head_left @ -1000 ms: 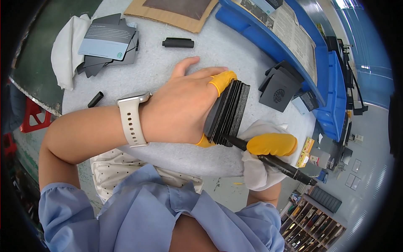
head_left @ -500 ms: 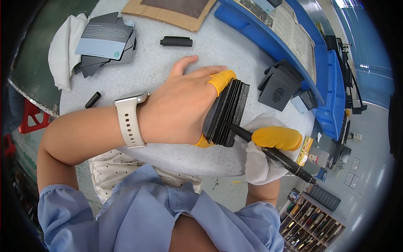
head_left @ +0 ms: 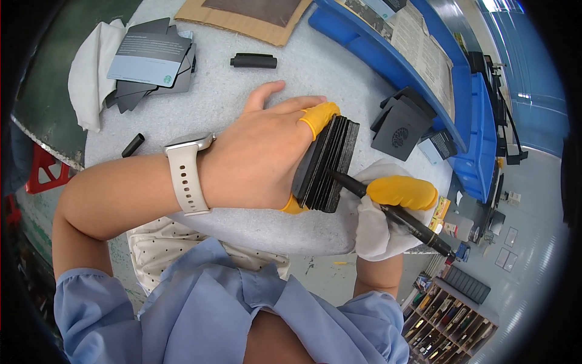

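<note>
My left hand (head_left: 245, 161), with yellow finger cots on some fingers and a watch at the wrist, is closed round a stack of thin black flat pieces (head_left: 341, 170). The stack's layered edges face up and to the right. In my right hand (head_left: 385, 235), which wears a white glove and a yellow finger cot (head_left: 403, 193), is a slim black marker pen (head_left: 413, 225). Its dark tip is at the layered edges, near the middle of the stack. Part of the stack is hidden under my left palm and fingers.
Dark printed cards (head_left: 148, 54) lie beside a white cloth (head_left: 88, 85) at far left. A black cap (head_left: 133, 145) and a thick black cylinder (head_left: 253, 60) rest on the grey tabletop. At right, black embossed pieces (head_left: 397, 134) sit before a blue tray (head_left: 367, 51); cardboard (head_left: 236, 24) lies beyond.
The pen tip has shifted slightly up and to the right across the stack's edges, along with my right hand. My left hand and the stack stay nearly still.
</note>
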The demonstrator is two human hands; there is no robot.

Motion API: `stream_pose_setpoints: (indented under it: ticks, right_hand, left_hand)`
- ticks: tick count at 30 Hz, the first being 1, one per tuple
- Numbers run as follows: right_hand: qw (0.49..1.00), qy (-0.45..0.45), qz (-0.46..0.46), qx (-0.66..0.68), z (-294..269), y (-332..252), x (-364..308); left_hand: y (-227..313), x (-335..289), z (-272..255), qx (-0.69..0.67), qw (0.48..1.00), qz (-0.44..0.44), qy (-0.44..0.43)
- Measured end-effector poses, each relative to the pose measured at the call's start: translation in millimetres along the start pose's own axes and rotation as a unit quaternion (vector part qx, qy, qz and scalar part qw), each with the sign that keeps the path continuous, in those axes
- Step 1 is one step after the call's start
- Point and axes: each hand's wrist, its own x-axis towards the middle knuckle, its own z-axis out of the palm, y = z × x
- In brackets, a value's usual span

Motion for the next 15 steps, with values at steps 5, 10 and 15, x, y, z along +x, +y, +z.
stream_pose_setpoints:
  ticks: [5,10,15]
  right_hand:
    - [0.982,-0.089,-0.125,-0.114,-8,11,6]
    - [0.992,-0.047,-0.081,-0.08,-7,13,7]
    - [0.995,-0.023,-0.056,-0.083,-1,11,9]
  left_hand:
    - [0,0,2,0.014,1.0,0.0,0.002]
    - [-2,0,2,0.012,1.0,0.001,0.001]
    - [-1,0,2,0.007,1.0,0.0,0.004]
